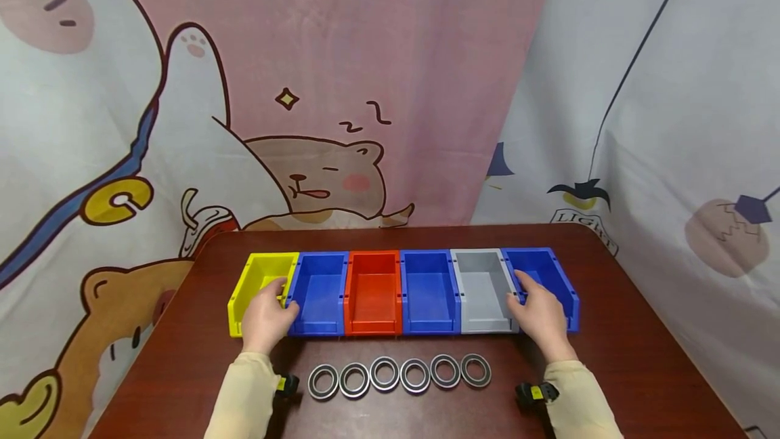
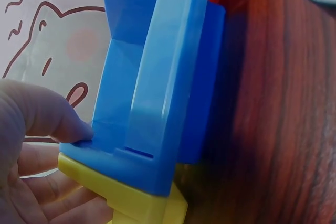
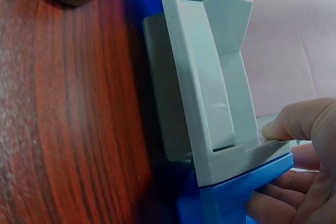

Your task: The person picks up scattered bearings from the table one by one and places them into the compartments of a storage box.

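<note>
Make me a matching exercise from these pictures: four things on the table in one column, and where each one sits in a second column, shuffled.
Things:
1. yellow bin
2. red bin
3. grey bin
4. metal rings

Places:
A. in a row on the table, in front of the bins
B. far left end of the row, at the left hand
C. third from the left
D. second from the right, thumb of the right hand on its wall

Pairs: 1-B, 2-C, 3-D, 4-A
</note>
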Tool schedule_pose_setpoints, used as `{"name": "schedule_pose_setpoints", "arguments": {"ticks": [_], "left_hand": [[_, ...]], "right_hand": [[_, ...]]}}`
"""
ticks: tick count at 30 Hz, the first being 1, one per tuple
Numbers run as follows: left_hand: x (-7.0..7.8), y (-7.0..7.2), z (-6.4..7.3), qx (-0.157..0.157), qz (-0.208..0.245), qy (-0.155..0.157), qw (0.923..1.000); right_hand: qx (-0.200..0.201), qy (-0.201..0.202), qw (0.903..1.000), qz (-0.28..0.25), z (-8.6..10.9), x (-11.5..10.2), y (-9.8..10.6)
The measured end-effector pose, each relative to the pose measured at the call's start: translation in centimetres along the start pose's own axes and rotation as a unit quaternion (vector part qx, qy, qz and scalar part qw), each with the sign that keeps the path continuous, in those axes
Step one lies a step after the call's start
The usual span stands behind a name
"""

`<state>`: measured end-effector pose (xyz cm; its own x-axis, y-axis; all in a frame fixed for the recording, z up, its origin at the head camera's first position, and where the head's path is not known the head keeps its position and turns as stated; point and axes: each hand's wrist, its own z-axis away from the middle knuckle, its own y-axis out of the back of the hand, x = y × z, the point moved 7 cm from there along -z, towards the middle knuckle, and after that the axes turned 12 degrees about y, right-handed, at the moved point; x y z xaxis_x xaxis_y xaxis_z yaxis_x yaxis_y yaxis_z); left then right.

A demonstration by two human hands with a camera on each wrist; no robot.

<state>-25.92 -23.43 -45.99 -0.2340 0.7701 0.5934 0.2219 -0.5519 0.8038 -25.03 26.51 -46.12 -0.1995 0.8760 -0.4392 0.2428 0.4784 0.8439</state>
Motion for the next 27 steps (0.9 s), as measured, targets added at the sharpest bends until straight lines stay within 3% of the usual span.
{"name": "schedule_pose_setpoints", "arguments": {"ticks": [12, 20, 27], "left_hand": [[0.16, -0.04, 0.25, 0.007, -0.006, 0.008, 0.9999], [0.23, -0.08, 0.36, -0.002, -0.019, 0.012, 0.9998], [0.31, -0.05, 0.35, 0.000, -0.017, 0.003, 0.9999]], "right_hand": [[0.014, 0.015, 0.9997, 0.012, -0.76, 0.04, -0.49], [0.001, -0.001, 1.0000, 0.009, -0.75, -0.07, -0.60], [-0.021, 0.024, 0.9993, -0.018, -0.15, -0.31, -0.37]]}}
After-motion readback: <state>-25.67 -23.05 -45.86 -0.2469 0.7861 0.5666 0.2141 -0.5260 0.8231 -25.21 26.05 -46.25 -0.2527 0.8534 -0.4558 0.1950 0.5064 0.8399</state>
